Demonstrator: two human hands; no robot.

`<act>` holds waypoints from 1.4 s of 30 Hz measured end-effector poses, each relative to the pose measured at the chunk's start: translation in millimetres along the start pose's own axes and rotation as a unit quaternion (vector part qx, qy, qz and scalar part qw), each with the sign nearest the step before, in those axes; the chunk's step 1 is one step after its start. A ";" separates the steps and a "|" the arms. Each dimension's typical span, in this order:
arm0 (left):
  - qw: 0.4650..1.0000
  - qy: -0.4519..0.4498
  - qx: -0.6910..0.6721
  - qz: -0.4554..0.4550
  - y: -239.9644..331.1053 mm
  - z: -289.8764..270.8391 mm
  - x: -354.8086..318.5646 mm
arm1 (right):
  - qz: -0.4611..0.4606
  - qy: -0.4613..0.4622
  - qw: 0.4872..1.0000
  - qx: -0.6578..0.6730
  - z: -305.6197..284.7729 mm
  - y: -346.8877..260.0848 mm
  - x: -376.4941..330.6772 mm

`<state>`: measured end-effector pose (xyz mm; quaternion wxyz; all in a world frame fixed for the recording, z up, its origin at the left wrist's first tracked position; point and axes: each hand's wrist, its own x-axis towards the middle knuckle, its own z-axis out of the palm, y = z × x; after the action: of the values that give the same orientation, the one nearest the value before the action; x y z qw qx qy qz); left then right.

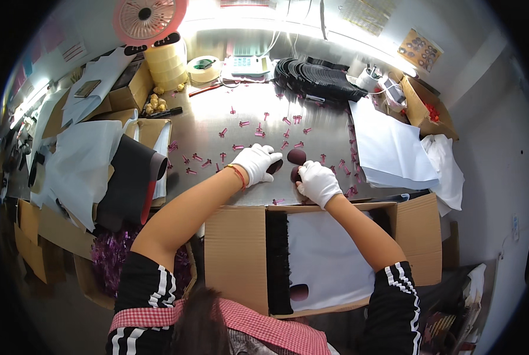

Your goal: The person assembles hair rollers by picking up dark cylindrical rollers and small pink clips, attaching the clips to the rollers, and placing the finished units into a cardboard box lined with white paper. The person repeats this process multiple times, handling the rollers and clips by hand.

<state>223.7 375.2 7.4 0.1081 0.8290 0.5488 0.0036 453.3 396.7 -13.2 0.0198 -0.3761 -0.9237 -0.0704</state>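
Note:
My left hand [256,163], in a white glove, is closed at the near middle of the metal table, its fingertips on a dark tinted lens [274,167]. My right hand [319,183], gloved the same way, pinches another dark lens [295,174] at its edge. Just above that one lies a third, brownish-purple lens [297,156], partly overlapping it in view. A further lens [299,292] rests on the white sheet [329,254] in the open cardboard box [235,254] below my hands. Small pink pieces [259,134] are scattered over the tabletop around both hands.
Stacked black strips [315,80], a calculator [250,65] and tape rolls [204,69] stand along the back. White sheets [389,142] lie to the right. Boxes with papers and a black sheet [128,177] crowd the left, beside a box of purple tinsel [107,254].

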 end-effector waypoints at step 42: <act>0.159 0.157 -0.974 -0.045 25.8 11.1 -88.7 | -0.021 0.274 0.918 0.284 -92.9 -106.8 29.0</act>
<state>213.2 282.8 11.2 0.7380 0.0015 0.1386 0.6604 356.5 327.7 68.9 0.3769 -0.3014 -0.8707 0.0943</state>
